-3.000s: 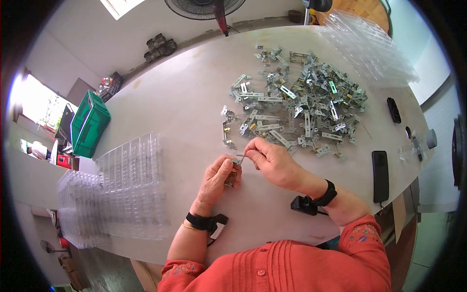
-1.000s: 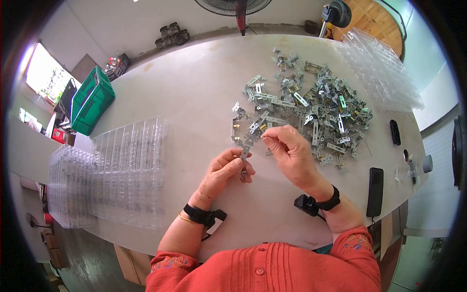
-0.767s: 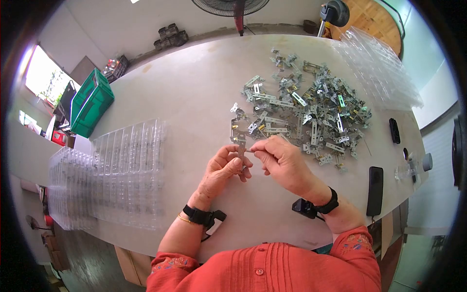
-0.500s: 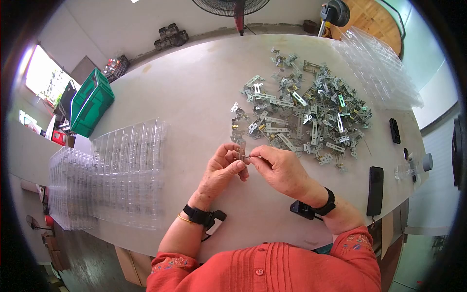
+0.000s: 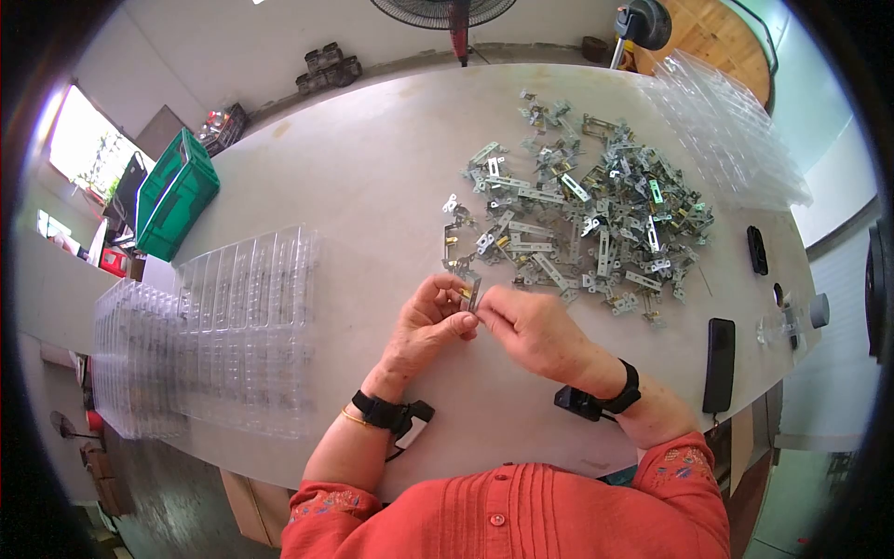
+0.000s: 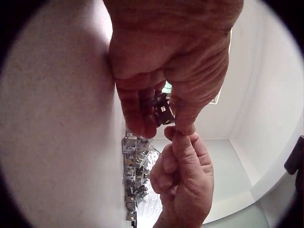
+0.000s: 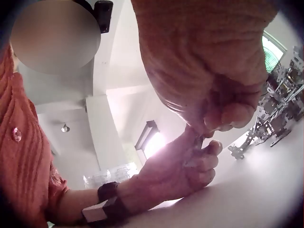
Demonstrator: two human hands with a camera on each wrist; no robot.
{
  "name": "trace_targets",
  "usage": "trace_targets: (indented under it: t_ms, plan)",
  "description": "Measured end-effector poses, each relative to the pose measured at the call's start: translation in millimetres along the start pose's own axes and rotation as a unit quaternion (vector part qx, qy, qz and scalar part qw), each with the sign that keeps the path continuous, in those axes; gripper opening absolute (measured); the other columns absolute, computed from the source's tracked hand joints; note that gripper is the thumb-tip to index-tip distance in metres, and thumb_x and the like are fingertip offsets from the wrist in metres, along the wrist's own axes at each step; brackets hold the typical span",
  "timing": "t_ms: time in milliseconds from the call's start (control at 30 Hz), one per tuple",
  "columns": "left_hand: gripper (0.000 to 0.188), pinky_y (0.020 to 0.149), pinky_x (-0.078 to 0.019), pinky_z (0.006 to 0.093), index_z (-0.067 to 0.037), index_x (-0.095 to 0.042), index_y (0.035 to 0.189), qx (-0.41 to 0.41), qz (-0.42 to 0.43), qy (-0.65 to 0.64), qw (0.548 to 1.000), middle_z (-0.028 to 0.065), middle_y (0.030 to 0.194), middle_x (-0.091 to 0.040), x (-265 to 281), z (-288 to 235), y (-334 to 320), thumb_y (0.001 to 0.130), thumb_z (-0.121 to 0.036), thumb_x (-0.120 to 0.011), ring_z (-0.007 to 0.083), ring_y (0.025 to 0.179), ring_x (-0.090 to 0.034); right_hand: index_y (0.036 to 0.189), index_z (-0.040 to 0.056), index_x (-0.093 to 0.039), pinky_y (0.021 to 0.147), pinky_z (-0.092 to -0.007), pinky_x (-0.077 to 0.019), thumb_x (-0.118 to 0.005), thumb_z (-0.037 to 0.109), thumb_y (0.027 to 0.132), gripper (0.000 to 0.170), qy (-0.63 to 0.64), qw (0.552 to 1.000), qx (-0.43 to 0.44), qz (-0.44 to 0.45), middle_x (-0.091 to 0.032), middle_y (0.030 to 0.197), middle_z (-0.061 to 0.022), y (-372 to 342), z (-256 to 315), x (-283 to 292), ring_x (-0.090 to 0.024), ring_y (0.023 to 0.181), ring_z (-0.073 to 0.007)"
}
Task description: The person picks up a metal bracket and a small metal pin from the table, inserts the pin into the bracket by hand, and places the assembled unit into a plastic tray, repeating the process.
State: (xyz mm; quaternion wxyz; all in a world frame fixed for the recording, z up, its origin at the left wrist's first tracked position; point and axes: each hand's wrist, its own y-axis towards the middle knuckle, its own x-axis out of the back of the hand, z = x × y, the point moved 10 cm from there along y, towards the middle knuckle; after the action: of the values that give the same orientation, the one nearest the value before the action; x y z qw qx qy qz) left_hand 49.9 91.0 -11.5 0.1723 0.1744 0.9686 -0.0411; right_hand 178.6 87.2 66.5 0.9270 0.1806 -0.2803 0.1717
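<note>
My left hand [image 5: 424, 326] grips a small metal bracket [image 5: 474, 294] with a brass-coloured part between thumb and fingers, raised over the front of the table. In the left wrist view the bracket [image 6: 165, 113] shows as a dark, slotted piece between the fingers. My right hand [image 5: 540, 328] pinches with thumb and forefinger right at the lower end of the bracket, its fingertips meeting the left thumb. What the right fingertips pinch is hidden now; a thin metal pin showed there moments ago. Just beyond both hands lies a heap of similar metal brackets [image 5: 603, 244].
Stacked clear plastic trays [image 5: 244, 335] stand at the left, near a green crate [image 5: 175, 200]. Clear plastic sheets [image 5: 731, 135] lie at the far right. A black phone [image 5: 718, 365] and a small black object [image 5: 757, 251] rest along the right edge.
The right hand moved from beside the heap back to the left hand with a thin pin, bringing it against the bracket. The bracket has since turned, showing its brass-coloured part.
</note>
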Motion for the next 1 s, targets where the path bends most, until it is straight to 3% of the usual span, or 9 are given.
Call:
trace_targets:
  t_ms: [67,200,367,500,533,633,700,767,1000]
  plan:
    - [0.037,0.075,-0.0545,0.0294,-0.006,-0.052,0.123,-0.015,0.021,0.016,1.0,0.0054,0.098,-0.064,-1.1,0.7,0.3,0.091,-0.007,-0.071,0.0147,0.085,-0.065,0.095,0.0052,-0.058,0.063,-0.0489,-0.0495,-0.058,0.014,0.095,0.009,0.017,0.997,0.051,0.053,-0.064,0.079,-0.0212,-1.9,7.4,-10.6,-0.064,0.076,-0.0421]
    - [0.035,0.076,-0.054,0.0272,-0.007,-0.054,0.122,-0.004,0.002,0.001,1.0,0.0023,0.098,-0.06,-1.7,0.8,0.1,0.093,-0.012,-0.071,0.0125,0.084,-0.064,0.095,0.0046,-0.058,0.064,-0.0493,-0.0495,-0.057,0.015,0.095,0.01,0.013,0.998,0.007,0.065,-0.065,0.078,-0.0212,-1.4,1.0,-7.9,-0.064,0.075,-0.0422]
    - [0.03,0.079,-0.0533,0.0295,0.0,-0.055,0.119,0.005,-0.09,0.005,0.996,0.0064,0.098,-0.066,15.4,-7.1,-3.5,0.1,-0.022,-0.061,0.015,0.086,-0.067,0.096,0.0042,-0.06,0.061,-0.0445,-0.0488,-0.06,0.015,0.095,0.011,-0.002,0.999,-0.024,0.036,-0.064,0.076,-0.0201,-1.8,-1.9,-1.7,-0.065,0.073,-0.0397]
    - [0.026,0.079,-0.0527,0.029,0.004,-0.058,0.115,0.018,-0.168,0.094,0.981,0.0088,0.093,-0.069,23.4,-27.1,-8.5,0.102,-0.018,-0.054,0.0143,0.081,-0.064,0.096,0.0041,-0.06,0.061,-0.0418,-0.0487,-0.058,0.017,0.096,0.013,0.013,0.999,-0.002,0.035,-0.064,0.075,-0.0196,-1.4,-4.6,-3.1,-0.064,0.071,-0.0387]
    - [0.026,0.079,-0.0527,0.029,0.004,-0.058,0.115,0.017,-0.168,0.098,0.981,0.0088,0.093,-0.069,23.5,-29.8,-8.9,0.102,-0.018,-0.054,0.0143,0.081,-0.064,0.097,0.0038,-0.06,0.06,-0.0394,-0.0482,-0.058,0.018,0.097,0.014,0.037,0.998,-0.004,0.056,-0.064,0.074,-0.0173,-1.2,-7.6,-8.2,-0.064,0.068,-0.0341]
    - [0.029,0.077,-0.0514,0.0271,0.005,-0.061,0.111,0.041,-0.203,0.206,0.956,0.0069,0.089,-0.068,39.6,-31.9,-15.8,0.098,-0.022,-0.059,0.0141,0.081,-0.065,0.097,0.0034,-0.06,0.059,-0.0347,-0.0472,-0.057,0.019,0.098,0.016,0.094,0.988,-0.02,0.12,-0.062,0.072,-0.0107,0.0,-21.0,-24.9,-0.061,0.063,-0.023]
    - [0.03,0.072,-0.0507,0.0264,0.006,-0.066,0.105,0.045,-0.218,0.381,0.898,0.006,0.082,-0.067,50.2,-41.3,-19.3,0.094,-0.022,-0.062,0.0133,0.075,-0.064,0.097,0.0034,-0.06,0.059,-0.0324,-0.0467,-0.057,0.02,0.098,0.017,0.126,0.978,-0.035,0.161,-0.061,0.071,-0.0064,-0.3,-23.5,-32.7,-0.059,0.061,-0.0164]
    - [0.03,0.069,-0.0506,0.0275,0.005,-0.067,0.104,0.073,-0.21,0.4,0.889,0.0059,0.08,-0.066,50.1,-46.2,-24.4,0.092,-0.022,-0.064,0.0132,0.073,-0.063,0.097,0.0044,-0.061,0.057,-0.0295,-0.0462,-0.057,0.022,0.099,0.018,0.179,0.952,-0.112,0.223,-0.059,0.07,-0.0007,-7.4,-32.1,-44.9,-0.056,0.062,-0.009]
    - [0.032,0.067,-0.0521,0.0345,0.009,-0.068,0.102,0.095,-0.164,0.52,0.833,0.0155,0.077,-0.069,51.3,-43.2,-25.6,0.088,-0.02,-0.064,0.0219,0.071,-0.067,0.094,0.0028,-0.059,0.054,-0.0292,-0.0481,-0.057,0.022,0.098,0.02,0.244,0.92,-0.168,0.257,-0.059,0.071,-0.0028,-15.6,-51.4,-63.1,-0.056,0.059,-0.0117]
